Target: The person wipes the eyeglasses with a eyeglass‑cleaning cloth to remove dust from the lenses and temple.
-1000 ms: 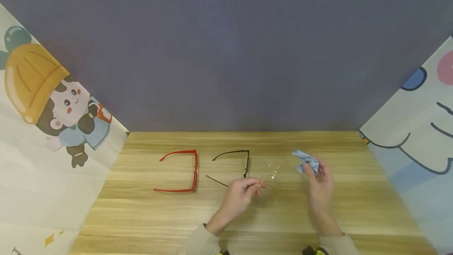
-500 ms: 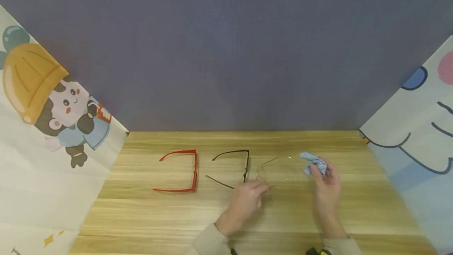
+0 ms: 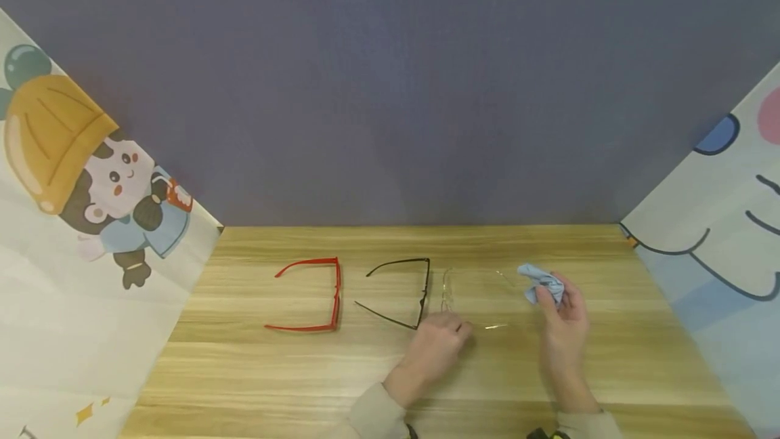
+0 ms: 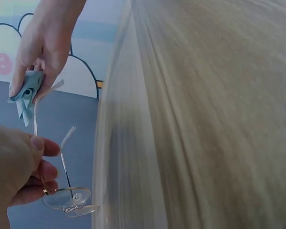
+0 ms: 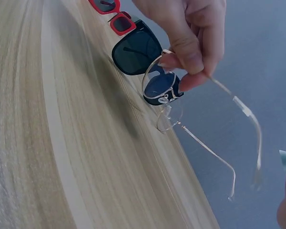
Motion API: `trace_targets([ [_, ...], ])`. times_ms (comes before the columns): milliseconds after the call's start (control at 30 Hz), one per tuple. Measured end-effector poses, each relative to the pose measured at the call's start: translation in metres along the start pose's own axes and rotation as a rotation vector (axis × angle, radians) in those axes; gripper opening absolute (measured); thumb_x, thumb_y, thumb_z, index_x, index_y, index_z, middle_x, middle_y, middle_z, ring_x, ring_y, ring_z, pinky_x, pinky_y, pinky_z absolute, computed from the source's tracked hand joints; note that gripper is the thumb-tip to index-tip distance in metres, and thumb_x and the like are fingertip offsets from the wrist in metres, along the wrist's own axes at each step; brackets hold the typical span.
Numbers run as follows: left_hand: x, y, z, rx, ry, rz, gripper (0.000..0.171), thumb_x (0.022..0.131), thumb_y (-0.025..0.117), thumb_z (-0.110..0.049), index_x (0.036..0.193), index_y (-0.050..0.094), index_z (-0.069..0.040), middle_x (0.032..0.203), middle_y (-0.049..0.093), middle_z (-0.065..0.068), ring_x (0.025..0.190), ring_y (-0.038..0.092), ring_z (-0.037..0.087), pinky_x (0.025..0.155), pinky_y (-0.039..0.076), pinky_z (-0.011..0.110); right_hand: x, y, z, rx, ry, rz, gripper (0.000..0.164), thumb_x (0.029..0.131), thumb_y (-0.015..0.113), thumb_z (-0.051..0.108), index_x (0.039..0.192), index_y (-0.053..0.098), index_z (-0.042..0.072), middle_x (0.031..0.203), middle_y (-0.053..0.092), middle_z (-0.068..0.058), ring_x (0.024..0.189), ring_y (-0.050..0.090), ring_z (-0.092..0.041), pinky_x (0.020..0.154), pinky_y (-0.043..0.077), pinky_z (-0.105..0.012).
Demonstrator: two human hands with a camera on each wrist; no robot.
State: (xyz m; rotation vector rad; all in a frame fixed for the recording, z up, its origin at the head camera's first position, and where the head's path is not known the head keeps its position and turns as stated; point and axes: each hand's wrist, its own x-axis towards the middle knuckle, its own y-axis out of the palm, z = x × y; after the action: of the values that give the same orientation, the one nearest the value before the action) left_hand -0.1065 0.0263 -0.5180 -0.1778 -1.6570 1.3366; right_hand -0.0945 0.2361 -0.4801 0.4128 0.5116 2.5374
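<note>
My left hand [image 3: 435,345] pinches one temple of a pair of thin gold wire-rimmed eyeglasses [image 3: 447,293], near the hinge. In the left wrist view the round clear lenses [image 4: 66,198] hang below the fingers, and both temples are unfolded. The right wrist view shows the temple tips [image 5: 231,195] pointing away from the lenses, toward the right hand. My right hand [image 3: 562,337] grips a crumpled light-blue cloth [image 3: 541,282] between thumb and fingers, just right of the temple ends.
Black-framed sunglasses [image 3: 426,283] lie unfolded left of the left hand, temples pointing left. Further left are red-framed sunglasses [image 3: 336,293], laid the same way. The wooden table [image 3: 244,385] ends at a grey panel [image 3: 390,120] at the back.
My left hand has moved right and turned the wire eyeglasses, so their front now lies beside the black sunglasses and the temples point right. The right hand shifted slightly right with the cloth.
</note>
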Motion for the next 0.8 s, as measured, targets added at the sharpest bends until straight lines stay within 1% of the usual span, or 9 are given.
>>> trace_targets([
  [100, 0.0, 0.003, -0.002, 0.035, 0.0, 0.02, 0.01, 0.087, 0.08, -0.018, 0.094, 0.078, -0.025, 0.09, 0.074, -0.013, 0.082, 0.067, 0.001, 0.076, 0.055, 0.014, -0.001, 0.001, 0.001, -0.012, 0.022, -0.015, 0.036, 0.099, 0.057, -0.012, 0.135, 0.052, -0.01, 0.11, 0.067, -0.002, 0.101, 0.063, -0.012, 0.088, 0.055, -0.017],
  [267, 0.002, 0.004, -0.004, 0.063, -0.019, 0.065, 0.01, 0.087, 0.08, -0.019, 0.095, 0.078, -0.025, 0.093, 0.073, -0.012, 0.085, 0.066, 0.002, 0.079, 0.055, 0.014, -0.002, 0.004, 0.002, -0.038, 0.07, -0.032, 0.035, 0.1, 0.058, -0.01, 0.135, 0.054, -0.007, 0.112, 0.066, -0.002, 0.103, 0.063, -0.013, 0.089, 0.055, -0.018],
  [433, 0.001, 0.006, -0.005, 0.07, -0.024, 0.104, 0.013, 0.086, 0.081, -0.019, 0.098, 0.078, -0.024, 0.097, 0.072, -0.01, 0.089, 0.066, 0.003, 0.08, 0.054, 0.014, -0.005, 0.002, 0.001, -0.066, 0.104, -0.03, 0.036, 0.1, 0.059, -0.008, 0.135, 0.054, -0.005, 0.112, 0.067, -0.001, 0.099, 0.064, -0.011, 0.083, 0.055, -0.017],
  [500, -0.001, 0.008, -0.005, 0.068, -0.027, 0.103, 0.014, 0.085, 0.082, -0.018, 0.098, 0.078, -0.023, 0.098, 0.072, -0.01, 0.089, 0.066, 0.003, 0.079, 0.054, 0.013, -0.006, 0.002, 0.0, -0.062, 0.106, -0.028, 0.035, 0.1, 0.058, -0.008, 0.135, 0.054, -0.005, 0.111, 0.067, -0.001, 0.098, 0.064, -0.011, 0.081, 0.055, -0.016],
  [567, -0.002, 0.01, -0.005, 0.064, -0.029, 0.098, 0.016, 0.084, 0.082, -0.017, 0.098, 0.078, -0.022, 0.097, 0.072, -0.009, 0.089, 0.067, 0.004, 0.08, 0.054, 0.014, -0.006, 0.002, -0.001, -0.055, 0.099, -0.023, 0.034, 0.1, 0.058, -0.008, 0.134, 0.056, -0.003, 0.11, 0.067, -0.001, 0.099, 0.064, -0.011, 0.083, 0.055, -0.017],
  [633, -0.003, 0.011, -0.006, 0.057, -0.031, 0.092, 0.017, 0.084, 0.083, -0.016, 0.098, 0.078, -0.022, 0.097, 0.071, -0.009, 0.089, 0.067, 0.004, 0.08, 0.054, 0.014, -0.007, 0.002, -0.002, -0.055, 0.097, -0.019, 0.035, 0.1, 0.058, -0.008, 0.135, 0.055, -0.005, 0.111, 0.067, -0.001, 0.1, 0.064, -0.011, 0.085, 0.055, -0.017],
  [800, -0.004, 0.012, -0.006, 0.033, -0.033, 0.095, 0.018, 0.084, 0.083, -0.015, 0.1, 0.077, -0.02, 0.097, 0.071, -0.009, 0.09, 0.066, 0.005, 0.083, 0.055, 0.016, -0.008, 0.001, -0.002, -0.11, 0.106, -0.018, 0.039, 0.101, 0.059, -0.004, 0.139, 0.05, -0.007, 0.113, 0.066, 0.0, 0.104, 0.064, -0.011, 0.089, 0.055, -0.017],
])
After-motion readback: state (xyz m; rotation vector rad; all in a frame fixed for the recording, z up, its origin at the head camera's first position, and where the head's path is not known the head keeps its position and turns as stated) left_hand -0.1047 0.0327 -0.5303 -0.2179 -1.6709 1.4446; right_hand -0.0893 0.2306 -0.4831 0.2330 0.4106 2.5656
